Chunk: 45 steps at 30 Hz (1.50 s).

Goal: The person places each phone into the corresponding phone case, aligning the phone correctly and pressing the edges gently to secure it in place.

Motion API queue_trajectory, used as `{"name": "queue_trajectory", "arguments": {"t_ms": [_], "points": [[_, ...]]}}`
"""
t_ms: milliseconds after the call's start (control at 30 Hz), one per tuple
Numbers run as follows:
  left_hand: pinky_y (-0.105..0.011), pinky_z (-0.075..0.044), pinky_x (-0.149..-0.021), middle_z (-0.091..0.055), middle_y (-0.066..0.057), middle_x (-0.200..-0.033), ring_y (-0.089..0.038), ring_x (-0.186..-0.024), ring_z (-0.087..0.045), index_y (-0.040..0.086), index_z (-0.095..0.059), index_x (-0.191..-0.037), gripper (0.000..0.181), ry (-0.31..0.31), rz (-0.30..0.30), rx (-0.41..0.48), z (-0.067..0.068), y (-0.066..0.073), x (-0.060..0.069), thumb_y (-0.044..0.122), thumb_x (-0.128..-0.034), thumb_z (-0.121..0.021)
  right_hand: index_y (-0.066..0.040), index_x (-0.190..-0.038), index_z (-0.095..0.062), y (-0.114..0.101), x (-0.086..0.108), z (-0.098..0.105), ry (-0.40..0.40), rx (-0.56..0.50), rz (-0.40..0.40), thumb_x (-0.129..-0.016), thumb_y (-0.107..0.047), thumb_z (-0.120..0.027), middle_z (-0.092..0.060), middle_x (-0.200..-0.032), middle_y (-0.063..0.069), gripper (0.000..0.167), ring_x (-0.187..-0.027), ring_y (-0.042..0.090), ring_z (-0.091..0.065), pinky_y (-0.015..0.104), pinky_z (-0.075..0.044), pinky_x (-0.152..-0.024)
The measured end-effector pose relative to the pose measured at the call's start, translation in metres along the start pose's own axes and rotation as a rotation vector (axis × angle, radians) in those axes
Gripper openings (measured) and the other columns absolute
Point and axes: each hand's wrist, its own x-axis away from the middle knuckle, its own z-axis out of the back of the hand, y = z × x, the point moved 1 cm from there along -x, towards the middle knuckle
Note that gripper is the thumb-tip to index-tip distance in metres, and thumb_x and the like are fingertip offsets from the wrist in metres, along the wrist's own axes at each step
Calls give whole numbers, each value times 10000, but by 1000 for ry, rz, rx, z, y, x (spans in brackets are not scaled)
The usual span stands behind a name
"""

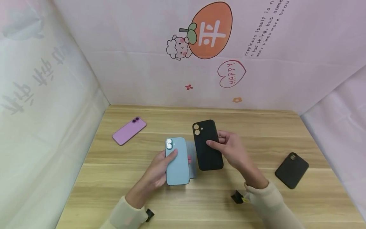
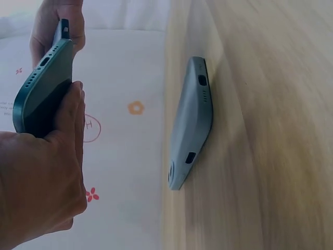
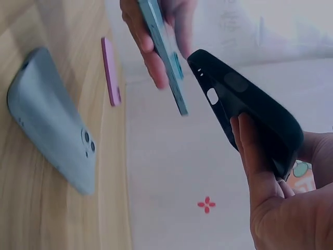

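Observation:
My left hand (image 1: 158,170) holds a light blue phone (image 1: 178,165), thumb across its back below the two camera lenses. In my right hand (image 1: 233,151) is a black phone case (image 1: 207,152), gripped by its side, thumb on its outer back. The right wrist view shows the hollow inside of this case (image 3: 244,99), with fingers reaching into it. Phone and case are held side by side above the table, apart from each other. Below them a pale blue-grey phone case (image 3: 52,122) lies on the table, mostly hidden behind the phone in the head view.
A purple phone (image 1: 129,131) lies back up at the table's left. Toward the right edge lies another black phone case (image 1: 292,170). Printed white cloth (image 1: 143,70) hangs behind and at both sides of the wooden table (image 1: 114,190). Small black pieces (image 1: 237,197) show at the sleeves.

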Motion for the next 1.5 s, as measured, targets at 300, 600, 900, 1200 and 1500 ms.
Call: {"name": "queue_trajectory", "arguments": {"t_ms": [300,600,900,1200,1500], "points": [[-480,-423,-1195,-525,-165,-1472,-244,-1344,-539,12,-370,-1559,667,-24,-10,13,-8,-2,-4,523,-1132,-402,94,-1186,-677,2,-1,-28,-36,-87,-11,-965,-48,-748,-800,-980,194,272,-856,235,-799,322,-656,-774],[-505,-228,-1303,-248,-126,-1740,-297,-1592,-249,148,-176,-1700,671,-98,-58,103,-15,-4,-5,529,-1155,-256,81,-1233,-669,2,-1,-51,-91,-152,-21,-967,-54,-745,-801,-967,187,308,-857,254,-798,340,-659,-764],[-473,-409,-1221,-435,-126,-1621,-217,-1456,-469,153,-248,-1676,667,-126,-53,128,-19,-5,-4,557,-1145,-272,69,-1219,-671,6,1,-65,-127,-161,-25,-968,-78,-743,-801,-924,180,300,-822,228,-792,324,-652,-730],[-480,-535,-1098,-674,-78,-1319,-211,-1256,-636,-15,-372,-1530,575,-81,-19,98,-22,-7,-8,418,-1154,-413,50,-1177,-676,11,2,-72,-100,-101,-22,-979,-108,-738,-802,-888,163,261,-797,216,-790,300,-641,-706],[-490,-529,-1104,-631,-177,-1396,-245,-1277,-629,-41,-389,-1531,550,-65,-42,58,-23,-6,-8,364,-1160,-422,68,-1214,-688,6,8,-65,-26,12,24,-967,-104,-759,-796,-878,148,310,-739,184,-765,278,-638,-676]]}}
